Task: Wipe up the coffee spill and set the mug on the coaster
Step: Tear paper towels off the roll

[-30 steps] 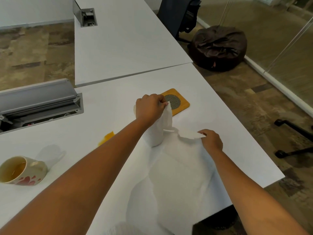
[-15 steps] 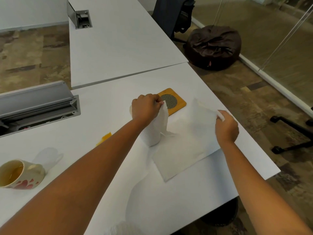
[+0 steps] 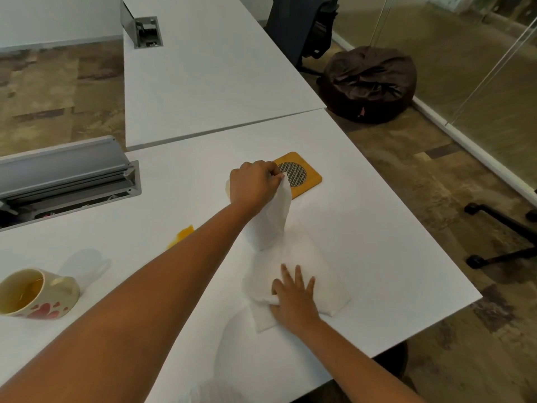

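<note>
The paper towel sheet [image 3: 302,274] is lying flat on the white table [image 3: 377,242] under the right hand [image 3: 293,298], whose open fingers are pressing it down. The left hand [image 3: 254,183] is keeping a clenched grip on the towel roll [image 3: 266,228], just beside the yellow coaster [image 3: 308,175]. The mug [image 3: 35,293] is lying tipped well apart at far left, near the coffee spill [image 3: 183,234].

The cream mug [image 3: 37,293] with red hearts lies tipped on its side at the table's left, its mouth showing; an orange-yellow spill [image 3: 181,235] sits beyond it; the yellow coaster [image 3: 302,175], mesh-centred, lies flat farther right.
</note>
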Demonstrator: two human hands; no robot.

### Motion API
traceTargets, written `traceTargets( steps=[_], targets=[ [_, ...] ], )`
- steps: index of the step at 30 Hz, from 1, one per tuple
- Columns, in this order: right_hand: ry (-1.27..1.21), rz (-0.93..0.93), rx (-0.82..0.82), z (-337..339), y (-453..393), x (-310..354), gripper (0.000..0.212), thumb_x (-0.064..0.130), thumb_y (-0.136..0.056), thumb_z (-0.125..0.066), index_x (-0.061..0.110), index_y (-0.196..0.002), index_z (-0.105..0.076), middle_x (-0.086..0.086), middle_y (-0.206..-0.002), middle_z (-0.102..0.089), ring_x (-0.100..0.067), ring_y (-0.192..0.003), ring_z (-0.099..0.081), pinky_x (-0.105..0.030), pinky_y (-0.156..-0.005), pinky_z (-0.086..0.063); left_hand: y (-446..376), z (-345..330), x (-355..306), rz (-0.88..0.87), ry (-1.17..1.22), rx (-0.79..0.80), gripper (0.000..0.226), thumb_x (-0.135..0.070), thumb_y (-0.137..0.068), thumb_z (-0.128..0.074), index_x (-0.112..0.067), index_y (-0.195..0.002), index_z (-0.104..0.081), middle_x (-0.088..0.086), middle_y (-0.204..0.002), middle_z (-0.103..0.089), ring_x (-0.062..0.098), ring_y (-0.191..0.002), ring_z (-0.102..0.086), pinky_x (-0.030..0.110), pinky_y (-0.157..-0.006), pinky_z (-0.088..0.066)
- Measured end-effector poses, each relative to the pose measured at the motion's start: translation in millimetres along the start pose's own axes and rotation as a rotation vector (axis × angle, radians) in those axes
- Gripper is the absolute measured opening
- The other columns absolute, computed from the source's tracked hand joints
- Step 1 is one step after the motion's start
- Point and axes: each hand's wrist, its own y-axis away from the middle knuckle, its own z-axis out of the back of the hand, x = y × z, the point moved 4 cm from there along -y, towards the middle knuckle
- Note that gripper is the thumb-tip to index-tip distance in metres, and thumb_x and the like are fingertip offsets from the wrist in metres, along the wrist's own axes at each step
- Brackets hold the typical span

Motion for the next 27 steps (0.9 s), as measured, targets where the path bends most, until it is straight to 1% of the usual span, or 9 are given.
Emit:
traceTargets(
  steps=[4, 8, 10, 12, 14, 18, 20, 23, 27],
  targets=[
    [0.059, 0.067, 0.173, -11.0, 10.4, 36.6, 0.082, 0.072, -0.077, -0.042, 0.020, -0.138, -0.026, -0.013, -0.157, 0.007, -0.051, -0.138, 0.012, -0.068, -0.106, 0.004, 0.3, -0.9, -4.2, -0.040, -0.027, -0.006, 0.027, -0.037, -0.089, -0.050, -0.018, -0.092, -0.068, 0.003, -0.094, -0.069, 0.026, -0.095, -0.057, 0.036, -0.078, -0.037],
    [-0.127, 0.048, 0.244, 21.6, 15.1, 50.8, 0.090, 0.083, -0.070, -0.037, 0.028, -0.140, -0.025, -0.006, -0.158, -0.009, -0.041, -0.142, -0.009, -0.062, -0.111, -0.004, 3.7, 5.3, -11.5, -0.143, -0.068, -0.010, 0.032, -0.042, -0.090, -0.049, -0.018, -0.102, -0.066, 0.003, -0.110, -0.063, 0.024, -0.107, -0.051, 0.037, -0.087, -0.034],
    [-0.358, 0.019, 0.046, 63.6, 13.6, 43.5, 0.071, 0.076, -0.076, -0.041, 0.029, -0.129, -0.041, 0.002, -0.143, -0.043, -0.025, -0.129, -0.044, -0.047, -0.109, -0.031, 2.0, 16.3, -12.2, -0.170, -0.072, -0.044, 0.031, -0.041, -0.091, -0.048, -0.018, -0.104, -0.065, 0.002, -0.115, -0.061, 0.023, -0.111, -0.050, 0.034, -0.088, -0.033],
    [-0.513, 0.019, -0.256, 111.5, 14.3, 32.1, 0.040, 0.061, -0.083, -0.050, 0.029, -0.107, -0.054, 0.010, -0.106, -0.064, -0.014, -0.097, -0.061, -0.027, -0.079, -0.049, 3.2, 31.5, -9.2, -0.169, 0.007, -0.103, 0.027, -0.035, -0.091, -0.048, -0.017, -0.103, -0.065, 0.003, -0.115, -0.062, 0.023, -0.111, -0.050, 0.030, -0.085, -0.033],
    [-0.404, 0.055, -0.583, 159.4, 18.4, 24.8, 0.021, 0.044, -0.086, -0.058, 0.024, -0.093, -0.060, 0.008, -0.085, -0.063, -0.013, -0.081, -0.057, -0.021, -0.060, -0.047, 11.2, 46.2, -0.2, -0.104, 0.139, -0.191, 0.024, -0.030, -0.091, -0.050, -0.016, -0.103, -0.064, 0.004, -0.116, -0.061, 0.023, -0.111, -0.049, 0.027, -0.086, -0.032],
    [-0.138, 0.145, -1.059, 235.6, 11.6, 23.2, 0.016, 0.021, -0.082, -0.066, 0.016, -0.097, -0.064, -0.007, -0.096, -0.063, -0.025, -0.087, -0.055, -0.033, -0.066, -0.051, 39.2, 54.3, 24.8, 0.127, 0.314, -0.328, 0.029, -0.029, -0.090, -0.052, -0.016, -0.116, -0.055, 0.004, -0.125, -0.054, 0.021, -0.116, -0.046, 0.025, -0.089, -0.034],
    [-0.292, 0.061, -0.939, 255.4, -13.5, 13.3, 0.034, 0.014, -0.083, -0.062, 0.020, -0.116, -0.056, -0.007, -0.117, -0.057, -0.026, -0.106, -0.050, -0.039, -0.079, -0.053, 47.9, 47.7, 30.5, 0.203, 0.358, -0.285, 0.039, -0.033, -0.089, -0.053, -0.016, -0.124, -0.048, 0.005, -0.131, -0.047, 0.023, -0.120, -0.042, 0.026, -0.091, -0.033],
    [-0.535, -0.078, -0.494, 252.2, -49.4, 2.6, 0.065, 0.014, -0.086, -0.062, 0.023, -0.141, -0.029, -0.005, -0.142, -0.041, -0.027, -0.129, -0.038, -0.041, -0.096, -0.044, 51.0, 39.0, 29.3, 0.244, 0.395, -0.183, 0.057, -0.041, -0.085, -0.058, -0.016, -0.133, -0.039, 0.007, -0.139, -0.039, 0.026, -0.127, -0.037, 0.034, -0.098, -0.034],
    [-0.459, -0.065, -0.395, 237.1, -61.7, 15.0, 0.058, 0.030, -0.090, -0.055, 0.026, -0.141, -0.029, -0.007, -0.132, -0.051, -0.029, -0.115, -0.053, -0.033, -0.078, -0.045, 50.7, 28.1, 21.3, 0.156, 0.250, -0.022, 0.066, -0.052, -0.074, -0.066, -0.020, -0.128, -0.046, 0.008, -0.149, -0.026, 0.031, -0.130, -0.036, 0.044, -0.100, -0.038]
  ],
)
